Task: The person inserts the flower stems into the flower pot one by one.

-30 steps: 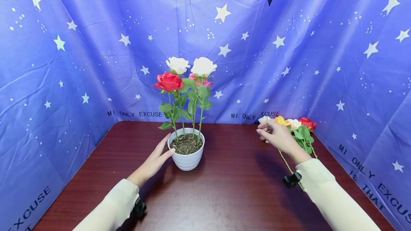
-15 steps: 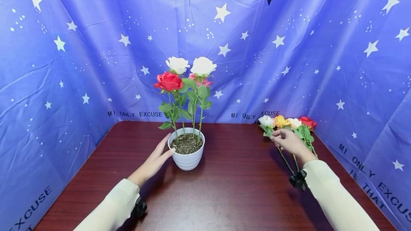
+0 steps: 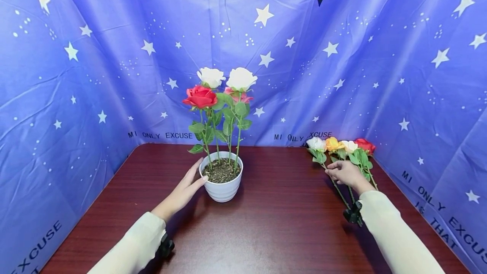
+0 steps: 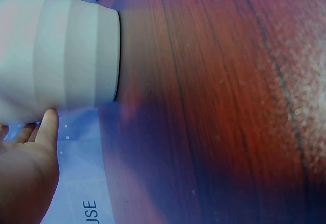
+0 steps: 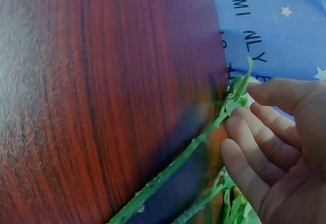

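On the right of the table (image 3: 266, 227), four roses lie side by side with their blooms at the far edge: a lying white rose (image 3: 316, 144) leftmost, then an orange rose (image 3: 332, 144), a cream rose (image 3: 348, 146) and a lying red rose (image 3: 365, 145). Their leaves crowd together, and the stems run toward the near side. The right hand (image 3: 346, 173) is at the lying white rose's stem, thumb apart from loosely bent fingers and not closed round it; whether a fingertip touches it I cannot tell. This hand and its wrist cover parts of the neighbouring stems, and a black wrist device (image 3: 353, 212) hides some of their near ends.

Well to the left, a white pot (image 3: 222, 191) of dark soil (image 3: 220, 171) stands upright. The left hand (image 3: 184, 187) rests against its left side with extended fingers, not gripping. Four roses stand in the soil: a red rose (image 3: 200, 97) nearest on the left, two white roses (image 3: 241, 79) and a pink rose (image 3: 243, 97) partly hidden behind the right-hand white bloom. A blue star-printed cloth (image 3: 296, 75) hangs beyond the far edge and along both sides, close behind the lying blooms.
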`<action>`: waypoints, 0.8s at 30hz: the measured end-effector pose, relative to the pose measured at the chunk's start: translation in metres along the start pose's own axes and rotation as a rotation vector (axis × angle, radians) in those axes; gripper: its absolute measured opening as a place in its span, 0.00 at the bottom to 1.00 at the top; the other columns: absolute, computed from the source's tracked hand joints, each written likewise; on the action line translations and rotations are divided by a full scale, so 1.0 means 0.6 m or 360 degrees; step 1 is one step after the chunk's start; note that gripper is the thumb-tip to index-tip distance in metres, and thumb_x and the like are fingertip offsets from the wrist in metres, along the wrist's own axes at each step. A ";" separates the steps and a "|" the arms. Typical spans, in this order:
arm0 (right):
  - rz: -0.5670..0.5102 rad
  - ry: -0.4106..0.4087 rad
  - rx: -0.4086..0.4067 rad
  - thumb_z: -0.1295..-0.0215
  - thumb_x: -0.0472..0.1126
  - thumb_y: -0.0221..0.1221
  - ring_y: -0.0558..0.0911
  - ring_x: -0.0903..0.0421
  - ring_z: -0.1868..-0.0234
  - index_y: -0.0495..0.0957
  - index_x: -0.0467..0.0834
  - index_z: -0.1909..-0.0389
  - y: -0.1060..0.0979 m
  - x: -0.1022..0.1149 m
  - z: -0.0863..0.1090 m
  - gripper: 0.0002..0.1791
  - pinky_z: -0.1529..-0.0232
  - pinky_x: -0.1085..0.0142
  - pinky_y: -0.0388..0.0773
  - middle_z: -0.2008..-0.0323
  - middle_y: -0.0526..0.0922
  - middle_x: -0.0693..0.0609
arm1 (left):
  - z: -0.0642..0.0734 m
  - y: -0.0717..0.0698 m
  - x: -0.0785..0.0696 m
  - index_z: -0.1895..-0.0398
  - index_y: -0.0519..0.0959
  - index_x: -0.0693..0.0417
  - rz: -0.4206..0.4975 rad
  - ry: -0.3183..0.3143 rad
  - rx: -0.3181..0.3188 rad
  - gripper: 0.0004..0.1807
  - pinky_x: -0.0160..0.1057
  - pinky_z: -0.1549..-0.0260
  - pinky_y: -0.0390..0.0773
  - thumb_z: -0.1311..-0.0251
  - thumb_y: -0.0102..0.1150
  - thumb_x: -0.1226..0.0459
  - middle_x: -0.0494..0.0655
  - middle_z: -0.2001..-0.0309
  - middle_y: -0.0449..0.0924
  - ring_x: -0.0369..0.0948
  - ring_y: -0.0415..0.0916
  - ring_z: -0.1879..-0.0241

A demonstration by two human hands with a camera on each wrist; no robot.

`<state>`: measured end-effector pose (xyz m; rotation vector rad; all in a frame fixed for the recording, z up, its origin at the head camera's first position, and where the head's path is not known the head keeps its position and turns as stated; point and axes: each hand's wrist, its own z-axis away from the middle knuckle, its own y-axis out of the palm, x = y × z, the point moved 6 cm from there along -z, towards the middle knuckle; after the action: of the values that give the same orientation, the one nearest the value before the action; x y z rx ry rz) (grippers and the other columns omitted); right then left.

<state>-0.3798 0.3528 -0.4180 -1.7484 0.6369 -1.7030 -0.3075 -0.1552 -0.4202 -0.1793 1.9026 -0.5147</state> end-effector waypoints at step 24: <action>0.0189 0.0201 0.0049 0.38 0.39 0.67 0.82 0.54 0.70 0.77 0.28 0.53 0.020 -0.040 -0.002 0.20 0.68 0.59 0.84 0.70 0.83 0.45 | 0.000 0.001 0.000 0.21 0.49 0.60 0.0001 0.0014 -0.0010 0.37 0.60 0.29 0.41 0.26 0.51 0.58 0.58 0.21 0.46 0.53 0.39 0.23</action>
<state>-0.3813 0.3615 -0.4434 -1.5592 0.7509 -1.7411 -0.3074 -0.1548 -0.4202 -0.1806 1.9132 -0.5101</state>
